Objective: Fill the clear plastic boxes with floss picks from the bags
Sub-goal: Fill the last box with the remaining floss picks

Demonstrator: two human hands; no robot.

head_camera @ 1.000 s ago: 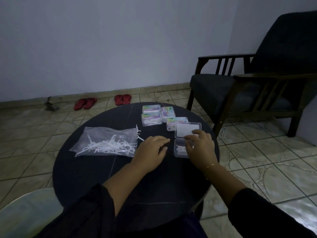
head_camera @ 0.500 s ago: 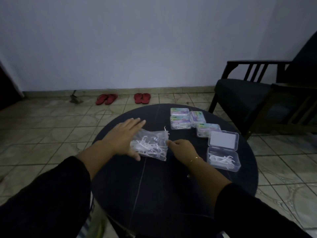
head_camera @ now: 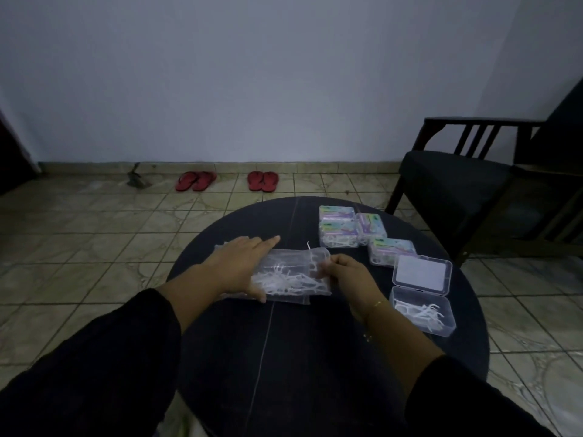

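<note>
the left hand [head_camera: 235, 269] lay flat with straight fingers on the clear bag [head_camera: 293, 275] of white floss picks [head_camera: 284, 280], pressing it to the round dark table [head_camera: 315, 357]. the right hand [head_camera: 348, 274] pinched the bag's open right end with curled fingers. to the right, near the table edge, sat an open clear box [head_camera: 422, 313] holding a few picks, its lid [head_camera: 422, 274] folded back. 4 closed filled boxes [head_camera: 339, 230] stood behind it.

We see: left sleeve [head_camera: 94, 367] — black, long, pushed up the forearm | right sleeve [head_camera: 467, 402] — black | thin gold bracelet [head_camera: 377, 303] on right wrist
</note>
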